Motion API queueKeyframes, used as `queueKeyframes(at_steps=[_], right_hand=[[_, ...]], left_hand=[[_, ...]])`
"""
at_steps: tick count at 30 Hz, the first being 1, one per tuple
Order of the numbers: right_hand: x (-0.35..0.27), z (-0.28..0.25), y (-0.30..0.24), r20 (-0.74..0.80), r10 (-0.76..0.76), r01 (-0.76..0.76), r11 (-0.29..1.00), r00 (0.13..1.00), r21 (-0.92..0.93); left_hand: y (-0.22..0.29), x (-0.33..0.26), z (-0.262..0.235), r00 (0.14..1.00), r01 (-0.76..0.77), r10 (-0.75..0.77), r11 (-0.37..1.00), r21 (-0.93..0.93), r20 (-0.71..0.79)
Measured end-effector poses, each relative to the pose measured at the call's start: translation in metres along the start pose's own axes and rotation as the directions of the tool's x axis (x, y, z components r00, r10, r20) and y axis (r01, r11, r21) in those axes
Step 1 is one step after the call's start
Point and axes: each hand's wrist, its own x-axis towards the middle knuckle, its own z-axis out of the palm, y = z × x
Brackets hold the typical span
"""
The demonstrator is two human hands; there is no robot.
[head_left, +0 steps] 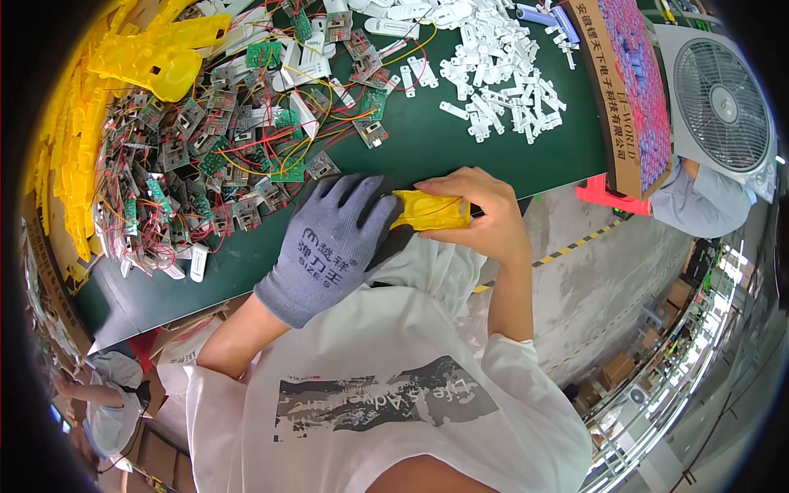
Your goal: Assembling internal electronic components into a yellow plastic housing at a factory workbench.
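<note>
A yellow plastic housing is held between both hands at the near edge of the green table. My left hand, in a grey-blue work glove with dark fingertips, closes on its left end. Bare fingers of my right hand pinch the other end, thumb below and fingers above. Just beyond the left glove lies a big heap of small green circuit boards with switches, joined by red and yellow wires. More yellow plastic housings are piled at the far left.
Small white plastic pieces lie scattered across the back of the green table. A cardboard box of purple and pink cells stands at its right end, near a fan. Other people sit at right and lower left.
</note>
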Motion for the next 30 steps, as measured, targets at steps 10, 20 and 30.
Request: queueKeyframes(at_steps=[10, 20, 30], right_hand=[[0.000, 0.004, 0.000, -0.005, 0.017, -0.017, 0.999, 1.000, -0.028], [0.006, -0.002, 0.009, -0.131, -0.058, 0.048, 0.996, 0.990, -0.079], [0.034, -0.009, 0.019, -0.646, 0.324, -0.461, 0.886, 0.691, -0.048]], left_hand=[[-0.005, -0.002, 0.007, 1.000, 0.015, -0.019, 0.990, -0.139, -0.025], [-0.020, -0.015, 0.017, 0.986, -0.061, 0.043, 0.992, -0.109, -0.160], [-0.034, -0.017, 0.025, 0.966, -0.189, 0.171, 0.979, -0.081, -0.192]])
